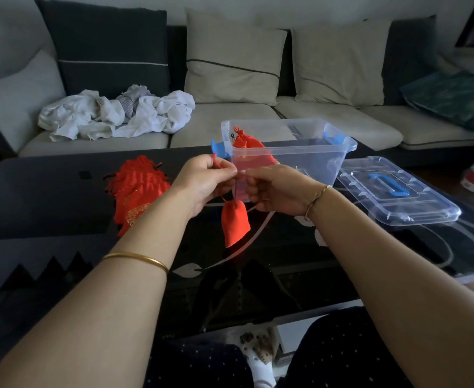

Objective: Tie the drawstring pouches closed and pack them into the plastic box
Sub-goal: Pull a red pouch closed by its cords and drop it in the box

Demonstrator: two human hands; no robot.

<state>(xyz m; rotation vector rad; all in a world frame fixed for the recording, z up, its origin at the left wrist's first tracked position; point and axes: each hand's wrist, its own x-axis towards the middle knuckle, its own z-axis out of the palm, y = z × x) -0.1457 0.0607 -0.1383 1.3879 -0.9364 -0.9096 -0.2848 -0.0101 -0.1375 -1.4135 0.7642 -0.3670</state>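
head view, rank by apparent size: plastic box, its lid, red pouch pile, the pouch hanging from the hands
1. plastic box and lid, too alike to rank
2. pile of red pouches
3. hanging pouch

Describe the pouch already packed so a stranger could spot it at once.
On the dark coffee table before the sofa stands a clear plastic box with blue latches. The red pouch leans inside its left end. Unlike the loose red pile and the dangling pouch, it sits behind clear plastic.

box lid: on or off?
Off. The lid lies flat on the table, right of the box; the box top is open, one pouch inside.
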